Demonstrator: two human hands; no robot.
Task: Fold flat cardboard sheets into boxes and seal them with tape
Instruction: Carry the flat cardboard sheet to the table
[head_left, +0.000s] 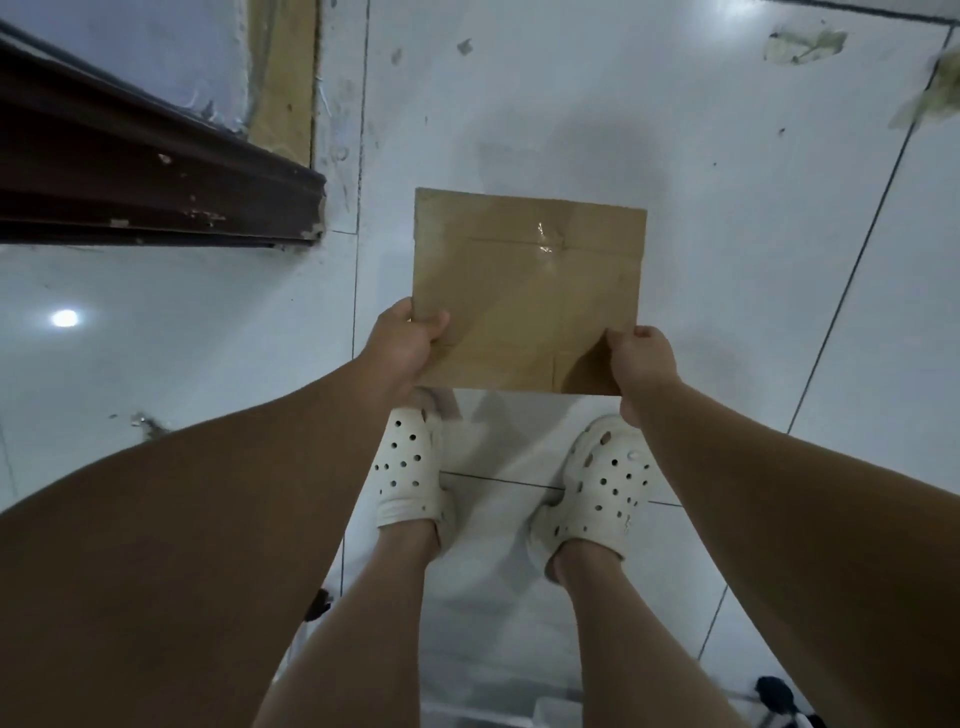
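Note:
A brown cardboard box hangs in the air above the floor, its taped face towards me, with clear shiny tape over the seam. My left hand grips its near left corner, thumb on top. My right hand grips the near right corner, fingers curled over the edge. Whether the box has depth behind this face is hidden from this angle.
I stand on white floor tiles in white perforated clogs. A dark brown door frame lies at the left. Tape scraps stick to the floor at the far right. A dark object sits at the bottom right.

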